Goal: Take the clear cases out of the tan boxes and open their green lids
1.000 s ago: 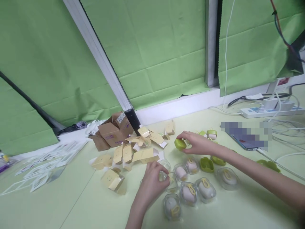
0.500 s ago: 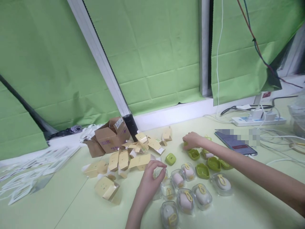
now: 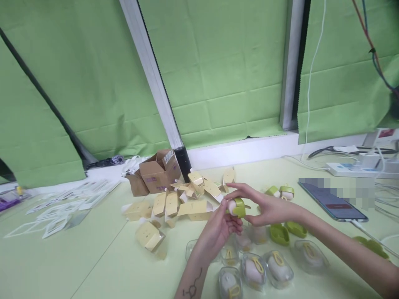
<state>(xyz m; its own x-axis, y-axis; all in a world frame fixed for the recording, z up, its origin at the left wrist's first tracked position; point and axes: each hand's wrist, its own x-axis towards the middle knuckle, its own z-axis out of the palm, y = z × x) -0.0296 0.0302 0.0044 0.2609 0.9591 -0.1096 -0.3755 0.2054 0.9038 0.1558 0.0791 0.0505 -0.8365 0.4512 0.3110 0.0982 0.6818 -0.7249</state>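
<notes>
My left hand (image 3: 220, 226) has its fingertips closed on a small green cover (image 3: 239, 207) with a pale rounded end, which looks like a makeup sponge, showing at its left. My right hand (image 3: 264, 207) is curved around the other side, thumb and fingers apart; contact with the cover is unclear. Under the hands stand several clear cases (image 3: 254, 270) holding pale rounded sponges with yellow loops. Open green shells (image 3: 279, 234) lie under my right wrist. Behind that wrist are two small green-covered pieces (image 3: 286, 192).
Opened yellow cartons (image 3: 149, 237) are scattered to the left, with a brown cardboard box (image 3: 158, 172) behind them. White frame-like sheets (image 3: 65, 207) lie at far left. A phone (image 3: 333, 203) on a cable and a power strip (image 3: 352, 169) are at right.
My right hand has come back from the green shells to meet my left, which now holds the green-covered sponge. The view has swung rightward things further right and slightly lower.
</notes>
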